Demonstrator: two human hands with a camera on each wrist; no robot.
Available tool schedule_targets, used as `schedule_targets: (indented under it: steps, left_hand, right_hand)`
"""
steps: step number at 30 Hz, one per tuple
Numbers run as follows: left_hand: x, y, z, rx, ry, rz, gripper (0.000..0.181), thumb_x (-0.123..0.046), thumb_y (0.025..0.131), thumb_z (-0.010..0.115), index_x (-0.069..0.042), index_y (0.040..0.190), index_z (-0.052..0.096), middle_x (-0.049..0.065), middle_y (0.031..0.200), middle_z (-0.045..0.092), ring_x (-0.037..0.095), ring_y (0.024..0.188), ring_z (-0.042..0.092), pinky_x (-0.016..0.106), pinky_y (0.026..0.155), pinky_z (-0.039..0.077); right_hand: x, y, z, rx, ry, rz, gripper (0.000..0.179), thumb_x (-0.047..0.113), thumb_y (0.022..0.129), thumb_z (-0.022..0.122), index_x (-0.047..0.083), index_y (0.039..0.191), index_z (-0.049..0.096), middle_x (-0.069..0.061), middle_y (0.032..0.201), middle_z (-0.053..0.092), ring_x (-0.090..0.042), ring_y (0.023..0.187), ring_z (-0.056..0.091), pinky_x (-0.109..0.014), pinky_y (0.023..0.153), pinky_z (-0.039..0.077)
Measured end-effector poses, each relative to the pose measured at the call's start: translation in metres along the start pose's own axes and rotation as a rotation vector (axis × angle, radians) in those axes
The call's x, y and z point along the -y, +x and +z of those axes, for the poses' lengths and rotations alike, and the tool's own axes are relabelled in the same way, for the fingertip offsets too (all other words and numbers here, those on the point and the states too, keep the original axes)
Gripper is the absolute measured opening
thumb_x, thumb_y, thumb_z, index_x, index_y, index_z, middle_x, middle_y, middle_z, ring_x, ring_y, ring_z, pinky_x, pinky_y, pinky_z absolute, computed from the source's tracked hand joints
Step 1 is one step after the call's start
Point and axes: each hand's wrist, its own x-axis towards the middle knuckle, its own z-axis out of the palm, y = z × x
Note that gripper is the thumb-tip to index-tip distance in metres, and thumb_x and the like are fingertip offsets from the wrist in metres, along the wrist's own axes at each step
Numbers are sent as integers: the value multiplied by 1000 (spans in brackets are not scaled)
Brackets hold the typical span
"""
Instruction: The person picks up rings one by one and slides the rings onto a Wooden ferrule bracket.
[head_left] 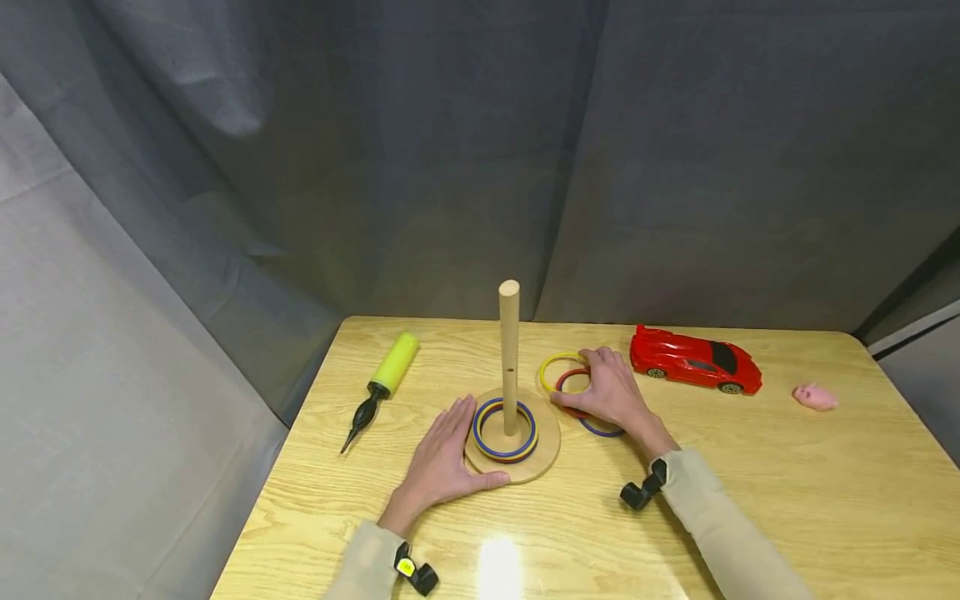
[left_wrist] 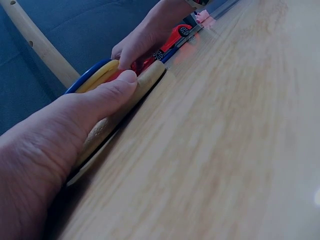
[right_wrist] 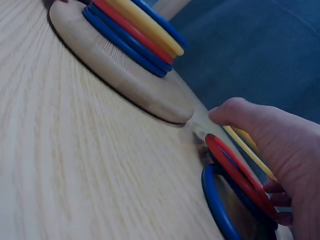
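Note:
A round wooden base with an upright peg (head_left: 509, 350) stands mid-table, blue, yellow and red rings (head_left: 476, 437) stacked round the peg. My left hand (head_left: 442, 462) rests against the base's left side, fingers straight, thumb on its front rim. Right of the base, my right hand (head_left: 611, 392) reaches over a loose yellow ring (head_left: 546, 364), thumb and fingers spread apart. Its thumb stands clear of the red ring (right_wrist: 225, 150) in the right wrist view, while its fingertips are partly hidden by the rings. A loose blue ring (right_wrist: 216, 205) lies partly beneath the red one.
A red toy car (head_left: 693, 360) sits at the back right, just beyond my right hand. Farther right lies a small pink pig toy (head_left: 815, 397). A yellow-green and black hand pump (head_left: 395, 364) lies left of the base. Dark curtain (head_left: 450, 167) hangs behind the table.

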Motion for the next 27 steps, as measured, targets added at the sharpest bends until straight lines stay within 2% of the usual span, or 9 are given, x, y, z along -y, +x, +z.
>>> schedule_targets:
  steps: [5,11,20,27]
  left_hand:
    - [0,0,0,-8,3,7,138,-97,71,57,-7,168,18,9,174,22,24,161,18,42,131,19]
    - [-1,0,-1,-1,-12,-1,137,-97,72,58,-8,168,17,8,174,20,23,161,16,40,131,18]
    - [0,1,2,5,-2,-6,138,-98,71,55,-9,168,16,6,175,19,20,161,14,39,131,16]
    - [1,0,1,0,0,-1,138,-98,71,56,-8,168,16,7,175,19,21,161,14,40,132,16]
  right_hand:
    - [3,-3,-9,-16,38,-5,102,70,74,82,-1,143,56,-17,114,58,-33,105,50,-46,84,46]
    - [18,-5,-29,-34,120,-15,101,66,75,84,0,146,54,-20,113,57,-30,100,47,-40,76,43]
    - [48,-5,-76,-89,226,-84,93,55,75,90,3,145,55,-10,108,52,-26,102,43,-39,77,42]
    - [77,-8,-113,-113,303,-155,86,43,74,94,6,143,56,-8,120,61,-28,110,52,-44,86,47]
